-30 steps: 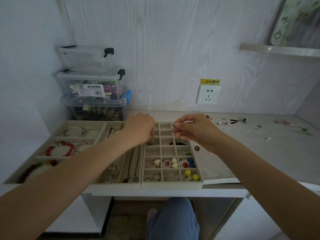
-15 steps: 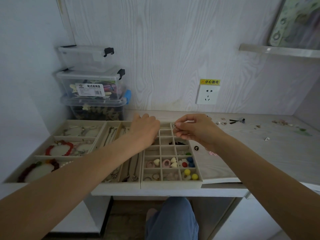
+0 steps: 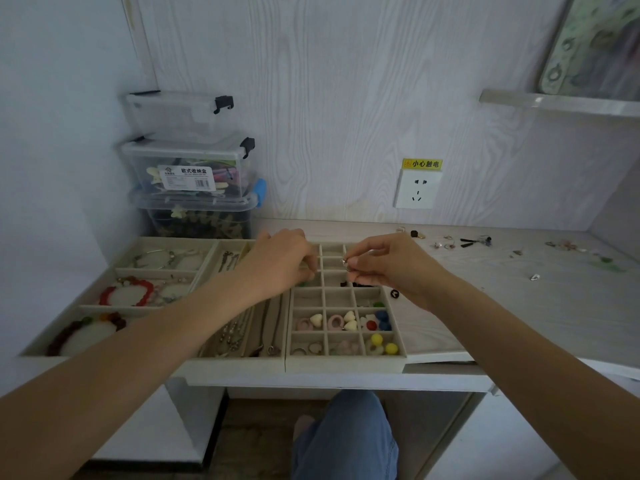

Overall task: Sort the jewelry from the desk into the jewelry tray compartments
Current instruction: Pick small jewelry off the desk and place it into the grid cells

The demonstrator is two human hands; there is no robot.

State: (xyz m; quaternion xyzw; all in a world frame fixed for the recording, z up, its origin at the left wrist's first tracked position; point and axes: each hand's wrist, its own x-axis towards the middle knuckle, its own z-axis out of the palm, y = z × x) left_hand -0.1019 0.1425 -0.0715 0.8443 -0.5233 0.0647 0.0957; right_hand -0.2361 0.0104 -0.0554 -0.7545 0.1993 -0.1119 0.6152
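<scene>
Centre of frame: the right hand pinches a small silver-coloured jewelry piece between thumb and fingertips above the upper cells of the beige grid-compartment jewelry tray. The left hand rests curled at the tray's upper left; whether it holds anything cannot be told. Advisably, lower the piece inside one cell before releasing

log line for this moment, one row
step: placing | right hand: pinches small silver piece over grid tray | left hand: rests on tray | desk: pieces left
</scene>
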